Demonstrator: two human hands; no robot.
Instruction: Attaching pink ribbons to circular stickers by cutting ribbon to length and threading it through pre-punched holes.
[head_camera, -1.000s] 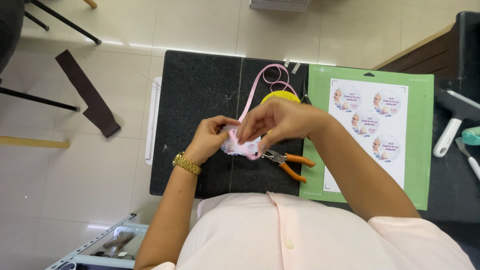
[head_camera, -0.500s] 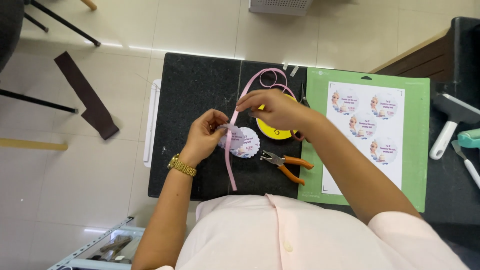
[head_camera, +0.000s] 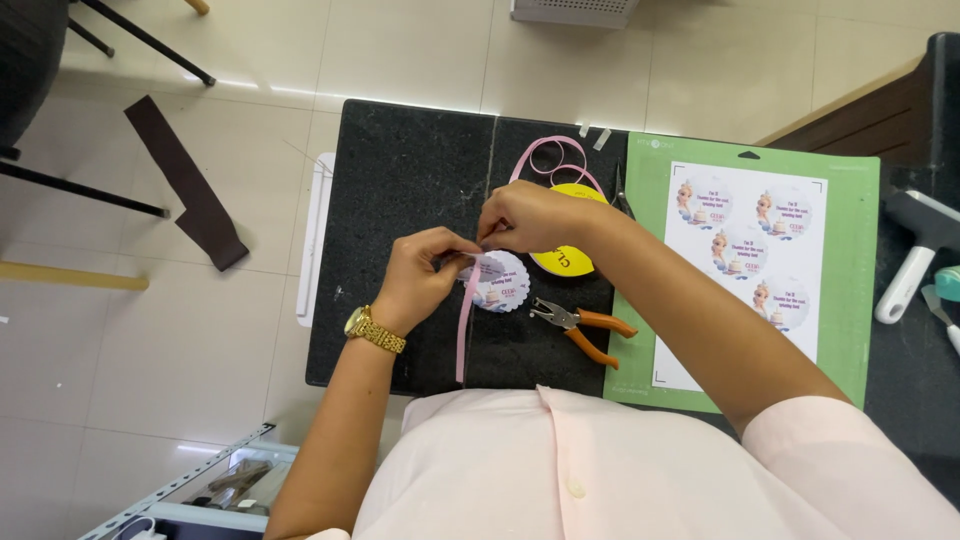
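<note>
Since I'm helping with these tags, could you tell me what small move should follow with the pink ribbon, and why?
Probably draw the narrow pink satin ribbon further through: both hands, left hand and right hand, pinch at the top edge of the round scalloped paper tag, and one ribbon end hangs loose below it.

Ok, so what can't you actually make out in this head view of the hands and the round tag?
- Head view: where the pink ribbon meets the scalloped round paper tag is covered by the left hand and right hand.
- The yellow ribbon spool is partly behind the right hand.
- The white-handled tool is cut off by the right edge.
</note>
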